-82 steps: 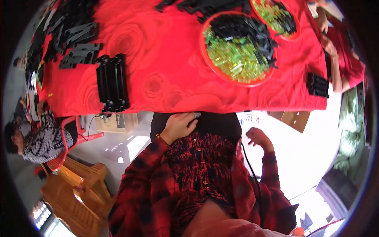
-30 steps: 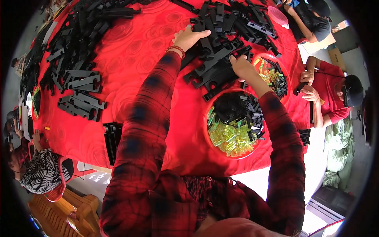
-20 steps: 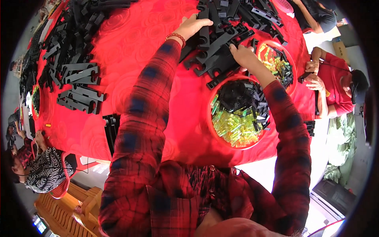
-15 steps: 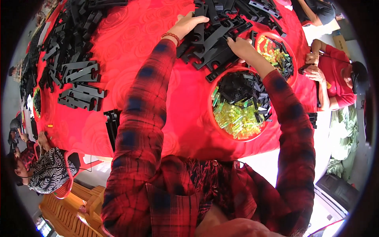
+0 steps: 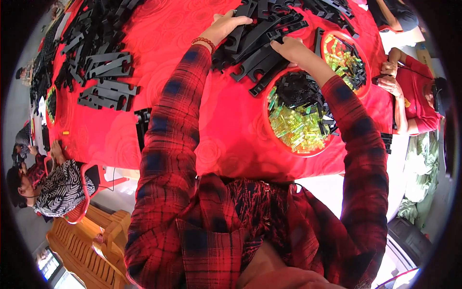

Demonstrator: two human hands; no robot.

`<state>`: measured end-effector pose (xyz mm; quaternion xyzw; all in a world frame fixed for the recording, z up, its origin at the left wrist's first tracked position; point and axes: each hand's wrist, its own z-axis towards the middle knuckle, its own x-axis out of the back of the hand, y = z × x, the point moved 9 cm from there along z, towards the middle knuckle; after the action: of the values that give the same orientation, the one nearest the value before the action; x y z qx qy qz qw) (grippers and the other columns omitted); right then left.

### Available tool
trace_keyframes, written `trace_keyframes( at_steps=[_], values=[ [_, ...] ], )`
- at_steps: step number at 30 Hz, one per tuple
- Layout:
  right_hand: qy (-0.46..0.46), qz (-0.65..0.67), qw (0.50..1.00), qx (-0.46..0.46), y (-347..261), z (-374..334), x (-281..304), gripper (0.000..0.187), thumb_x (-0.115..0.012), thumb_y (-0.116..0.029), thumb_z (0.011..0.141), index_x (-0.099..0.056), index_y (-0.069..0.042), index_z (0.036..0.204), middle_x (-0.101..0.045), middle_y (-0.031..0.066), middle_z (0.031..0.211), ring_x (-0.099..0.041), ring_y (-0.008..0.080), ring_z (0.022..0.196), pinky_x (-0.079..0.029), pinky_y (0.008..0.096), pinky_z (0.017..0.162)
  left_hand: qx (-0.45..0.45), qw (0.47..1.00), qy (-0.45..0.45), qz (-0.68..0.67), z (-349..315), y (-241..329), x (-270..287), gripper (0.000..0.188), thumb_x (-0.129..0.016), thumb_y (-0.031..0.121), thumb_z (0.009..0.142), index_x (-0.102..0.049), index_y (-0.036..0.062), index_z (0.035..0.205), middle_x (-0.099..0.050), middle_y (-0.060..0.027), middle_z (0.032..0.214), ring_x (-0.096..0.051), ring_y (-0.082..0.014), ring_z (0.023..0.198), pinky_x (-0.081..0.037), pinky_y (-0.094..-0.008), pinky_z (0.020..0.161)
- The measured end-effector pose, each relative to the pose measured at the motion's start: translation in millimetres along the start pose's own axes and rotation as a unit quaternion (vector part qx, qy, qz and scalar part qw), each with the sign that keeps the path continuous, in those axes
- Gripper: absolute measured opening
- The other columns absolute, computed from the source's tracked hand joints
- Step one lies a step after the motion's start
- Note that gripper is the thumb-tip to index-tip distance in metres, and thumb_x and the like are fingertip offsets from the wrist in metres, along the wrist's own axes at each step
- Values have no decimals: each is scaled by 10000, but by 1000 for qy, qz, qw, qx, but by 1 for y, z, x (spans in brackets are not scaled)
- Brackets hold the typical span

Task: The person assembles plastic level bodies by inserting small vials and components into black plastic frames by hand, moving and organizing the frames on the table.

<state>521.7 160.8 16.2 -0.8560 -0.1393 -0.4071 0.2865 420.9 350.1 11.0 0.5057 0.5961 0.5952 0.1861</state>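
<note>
Long black plastic bars (image 5: 260, 60) with rounded notches at their ends lie in a loose heap at the far middle of the red-covered table. My left hand (image 5: 224, 28) rests on the heap's left side, its thumb stretched out over a bar; its other fingers are partly hidden. At the heap's right side, my right hand (image 5: 292, 50) curls over the ends of bars, with most of its fingers out of sight. Just below that hand stands a round red basin (image 5: 267, 129) of small black pieces and yellow-green translucent pieces (image 5: 301, 132).
A second red basin (image 5: 369, 72) with similar small pieces stands farther right. More black bars (image 5: 108, 65) are piled along the left on the red tablecloth (image 5: 226, 120). A person in red (image 5: 411, 91) works at the right edge; another (image 5: 62, 190) sits at the lower left.
The view has shifted slightly, so the table appears farther right and higher. My right hand's fingers have drawn together over the bars. My left hand keeps its pose.
</note>
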Motion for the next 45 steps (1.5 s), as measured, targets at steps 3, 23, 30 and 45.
trace_keyframes(
  at_steps=[3, 23, 30, 45],
  values=[
    [8, 26, 999, 32, 1, 2, -1, 731, -575, -551, 906, -581, 91, 1255, -586, 331, 1236, -646, 440, 1002, -613, 464, 716, -4, 1000, -2, 14, -15, 2, 5, 883, -725, 598, 717, -517, 102, 1419, -365, -264, 1376, -442, -380, 1299, -416, -433, 1053],
    [-123, 17, 986, 111, -60, -38, -57, 500, -603, -341, 915, -567, 113, 1119, -623, 216, 1015, -705, 347, 789, -624, 396, 625, 78, 987, 139, -9, -141, -54, 51, 1045, -727, 576, 732, -345, 10, 1523, -341, -271, 1408, -372, -373, 1330, -312, -446, 1132],
    [-133, 18, 976, 171, -68, -61, -71, 397, -583, -263, 926, -585, 110, 1062, -614, 249, 979, -700, 364, 778, -610, 422, 660, 75, 977, 198, -1, -177, -84, 55, 925, -731, 580, 722, -488, 46, 1437, -381, -330, 1349, -320, -424, 1334, -351, -437, 1091],
    [48, -41, 926, 371, -54, -195, -43, 308, -530, -244, 953, -620, 40, 1031, -647, 275, 1006, -620, 443, 989, -503, 515, 849, 63, 975, 213, 3, -146, -72, 46, 750, -719, 602, 713, -646, 120, 1283, -413, -290, 1371, -386, -426, 1293, -354, -476, 1053]
  ],
)
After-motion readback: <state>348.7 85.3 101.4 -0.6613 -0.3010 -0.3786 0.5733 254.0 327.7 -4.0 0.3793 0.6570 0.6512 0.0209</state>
